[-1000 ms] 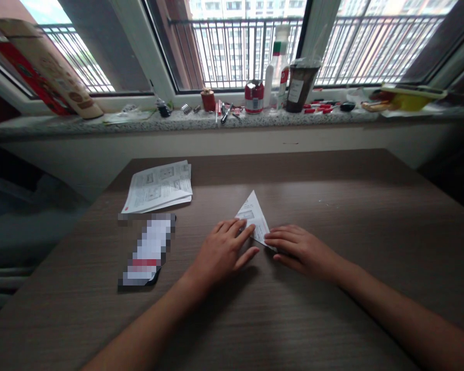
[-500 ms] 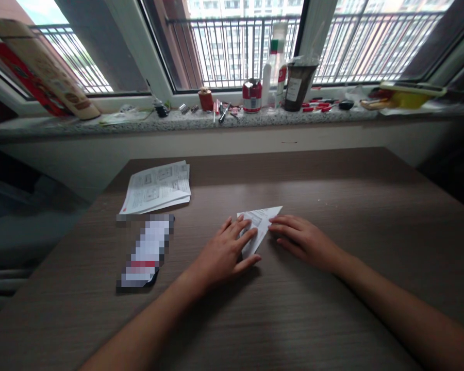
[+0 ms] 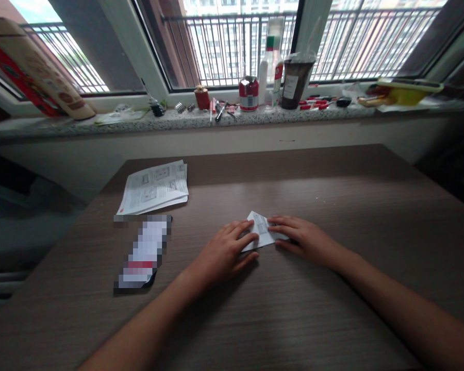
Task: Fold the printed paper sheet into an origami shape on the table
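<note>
A small printed sheet of paper (image 3: 261,231), folded into a triangle, lies on the brown table (image 3: 232,309) with one corner pointing toward the window. My left hand (image 3: 228,250) rests over its left side, fingers outstretched and slightly apart, the fingertips on the paper. From the other side my right hand (image 3: 303,237) lies with its fingers stretched over the right part and covers some of that edge. Neither hand grips the paper; both lie low and nearly flat.
Left of the hands lie a blurred-out phone (image 3: 145,252) and a stack of printed sheets (image 3: 154,186). Along the stone windowsill (image 3: 139,121) stand a red can (image 3: 249,94), a dark drink cup (image 3: 294,82), bottles, small tools and a yellow container (image 3: 408,94).
The folded paper has turned on the table, so its long edge now faces me. My right fingers have come over its right side. The view has shifted slightly.
</note>
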Tool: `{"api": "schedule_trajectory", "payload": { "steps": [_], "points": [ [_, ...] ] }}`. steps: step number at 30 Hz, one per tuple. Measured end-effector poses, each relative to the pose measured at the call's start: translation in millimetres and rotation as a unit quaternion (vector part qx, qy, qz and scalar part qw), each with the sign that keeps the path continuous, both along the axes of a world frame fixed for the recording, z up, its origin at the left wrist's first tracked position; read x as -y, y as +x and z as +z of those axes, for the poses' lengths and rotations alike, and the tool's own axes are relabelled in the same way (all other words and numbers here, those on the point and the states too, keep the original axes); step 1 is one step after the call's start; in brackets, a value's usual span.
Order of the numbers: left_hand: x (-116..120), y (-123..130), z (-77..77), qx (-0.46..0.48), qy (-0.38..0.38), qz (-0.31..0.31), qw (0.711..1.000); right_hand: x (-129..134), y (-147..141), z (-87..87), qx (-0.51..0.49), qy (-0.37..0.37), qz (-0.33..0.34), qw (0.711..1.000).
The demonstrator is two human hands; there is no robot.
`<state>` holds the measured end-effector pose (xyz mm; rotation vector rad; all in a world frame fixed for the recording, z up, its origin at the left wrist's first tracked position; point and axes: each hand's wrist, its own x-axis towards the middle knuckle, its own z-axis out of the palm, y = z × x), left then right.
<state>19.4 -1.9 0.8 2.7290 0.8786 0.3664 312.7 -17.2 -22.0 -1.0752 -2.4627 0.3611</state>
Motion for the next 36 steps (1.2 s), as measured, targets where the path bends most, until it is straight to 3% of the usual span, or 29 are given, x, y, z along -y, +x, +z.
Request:
{"api": "schedule_trajectory", "payload": {
  "steps": [11,24,36],
  "points": [
    [-3,1,-9.4,0.025,-0.007,0.012,1.000,-1,2,4.9,-0.011,-0.002,0.017,1.000],
    [-2,3,-3.2,0.042,-0.008,0.003,0.999,0,-1,10.1,-0.076,-0.033,0.013,0.997],
    [-2,7,-3.1,0.048,0.028,0.029,0.998,4,-9,8.4,-0.107,-0.011,-0.027,0.994]
  ]
}}
